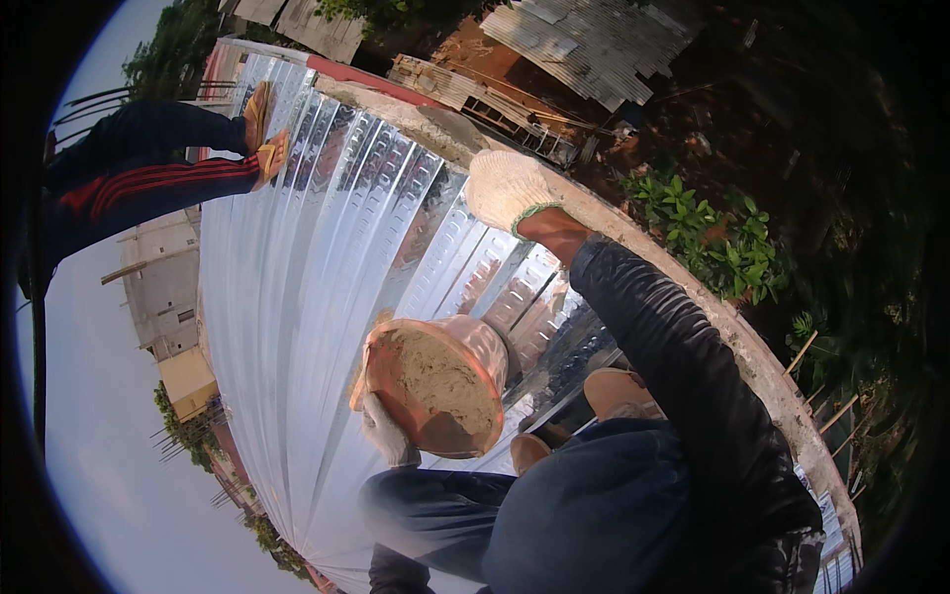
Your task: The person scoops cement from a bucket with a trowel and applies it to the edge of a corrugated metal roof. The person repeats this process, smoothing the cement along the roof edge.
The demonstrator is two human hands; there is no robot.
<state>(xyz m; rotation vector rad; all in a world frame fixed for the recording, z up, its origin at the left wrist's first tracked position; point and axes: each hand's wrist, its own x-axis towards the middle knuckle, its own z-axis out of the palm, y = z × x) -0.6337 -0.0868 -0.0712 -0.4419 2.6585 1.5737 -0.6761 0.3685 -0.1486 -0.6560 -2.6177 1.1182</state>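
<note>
An orange bucket of grey-brown mortar is tilted toward me above the shiny metal roofing. My left hand, in a pale glove, grips its near left rim. My right hand, wearing a white knit glove with a green cuff, reaches forward to the inner edge of the rough wall top. Its fingers look curled, with their tips hidden beneath, so I cannot make out what they hold. Just beyond that hand lies a darker, wet-looking mortar patch on the wall top.
Ribbed metal sheets slope off to the left. Another person's sandalled feet stand on them at the far left. Past the wall there is a drop to leafy plants and lower corrugated roofs. Sticks protrude outside the wall at right.
</note>
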